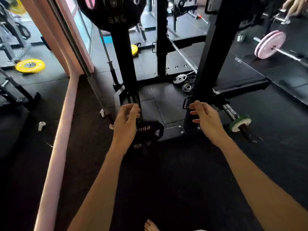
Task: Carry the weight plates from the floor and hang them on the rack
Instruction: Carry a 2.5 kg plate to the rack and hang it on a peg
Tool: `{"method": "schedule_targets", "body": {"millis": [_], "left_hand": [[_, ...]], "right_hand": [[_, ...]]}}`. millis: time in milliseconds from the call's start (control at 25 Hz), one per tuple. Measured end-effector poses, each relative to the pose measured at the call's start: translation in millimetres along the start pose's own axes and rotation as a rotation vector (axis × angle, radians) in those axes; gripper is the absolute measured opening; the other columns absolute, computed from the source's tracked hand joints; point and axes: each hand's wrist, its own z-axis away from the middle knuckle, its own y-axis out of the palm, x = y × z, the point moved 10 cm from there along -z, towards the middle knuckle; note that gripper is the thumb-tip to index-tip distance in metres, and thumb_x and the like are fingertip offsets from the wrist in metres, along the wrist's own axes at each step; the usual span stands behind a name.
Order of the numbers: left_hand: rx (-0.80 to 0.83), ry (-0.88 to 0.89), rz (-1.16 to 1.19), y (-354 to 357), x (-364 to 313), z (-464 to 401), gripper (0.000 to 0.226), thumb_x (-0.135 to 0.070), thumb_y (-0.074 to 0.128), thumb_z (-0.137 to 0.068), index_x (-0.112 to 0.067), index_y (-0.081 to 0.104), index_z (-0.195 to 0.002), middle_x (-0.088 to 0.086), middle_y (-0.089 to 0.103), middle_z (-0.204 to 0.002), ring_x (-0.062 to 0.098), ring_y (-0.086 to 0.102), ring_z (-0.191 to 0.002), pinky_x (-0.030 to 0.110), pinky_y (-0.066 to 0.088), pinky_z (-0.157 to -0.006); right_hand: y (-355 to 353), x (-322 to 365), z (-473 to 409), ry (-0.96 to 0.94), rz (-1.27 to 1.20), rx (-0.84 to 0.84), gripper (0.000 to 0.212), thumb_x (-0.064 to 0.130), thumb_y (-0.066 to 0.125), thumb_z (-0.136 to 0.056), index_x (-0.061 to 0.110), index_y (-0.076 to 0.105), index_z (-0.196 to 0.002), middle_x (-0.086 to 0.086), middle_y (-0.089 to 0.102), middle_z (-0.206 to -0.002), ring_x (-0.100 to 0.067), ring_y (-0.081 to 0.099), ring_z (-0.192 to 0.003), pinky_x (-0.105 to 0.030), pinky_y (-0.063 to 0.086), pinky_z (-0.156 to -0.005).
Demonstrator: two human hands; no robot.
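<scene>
The hung black plate [113,12] reads "6KG" — the floor plate [148,130] shows "20K", upside down.

The one camera sits on my head, looking forward and steeply down along both my forearms. My left hand [125,121] and right hand [205,120] sit mid-frame, close; beyond them the rack [211,47] stands farther off.
</scene>
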Motion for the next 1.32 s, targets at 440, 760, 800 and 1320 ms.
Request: {"method": "schedule_targets", "body": {"millis": [440, 760, 800, 1320], "left_hand": [[0.527, -0.371, -0.313, 277, 138, 203, 0.024, -0.046, 0.048, -0.099, -0.027, 0.061, -0.106, -0.003, 0.067, -0.104, 0.014, 0.064, -0.099, 0.032, 0.051, -0.084], [0.892, -0.493, -0.704, 463, 211, 325, 0.04, -0.049, 0.05, -0.096, -0.015, 0.061, -0.115, 0.003, 0.068, -0.101, 0.021, 0.066, -0.09, 0.031, 0.047, -0.066], [0.955, -0.479, -0.774, 483, 220, 335, 0.043, -0.05, 0.05, -0.096, -0.014, 0.061, -0.116, 0.006, 0.068, -0.104, 0.024, 0.066, -0.092, 0.034, 0.048, -0.069], [1.535, -0.255, -1.213, 805, 219, 349, 0.03, -0.033, 0.05, -0.1, -0.011, 0.06, -0.117, 0.005, 0.06, -0.108, 0.022, 0.058, -0.097, 0.033, 0.048, -0.088]], "right_hand": [[-241, -269, 208, 0.611, -0.027, -0.192, 0.04, 0.05, 0.04, -0.099, 0.017, 0.062, -0.099, -0.001, 0.064, -0.101, -0.016, 0.059, -0.091, -0.037, 0.052, -0.076], [-398, -396, 358, 0.993, -0.202, -0.339, 0.038, 0.049, 0.044, -0.099, 0.014, 0.058, -0.093, -0.007, 0.062, -0.097, -0.02, 0.053, -0.084, -0.031, 0.043, -0.067], [-411, -409, 373, 1.041, -0.235, -0.348, 0.036, 0.046, 0.044, -0.099, 0.013, 0.057, -0.095, -0.007, 0.06, -0.096, -0.02, 0.051, -0.083, -0.03, 0.042, -0.066], [-646, -523, 403, 1.372, -0.239, -0.523, 0.019, 0.029, 0.05, -0.1, 0.011, 0.058, -0.099, -0.005, 0.062, -0.089, -0.019, 0.058, -0.075, -0.037, 0.052, -0.077]]}}
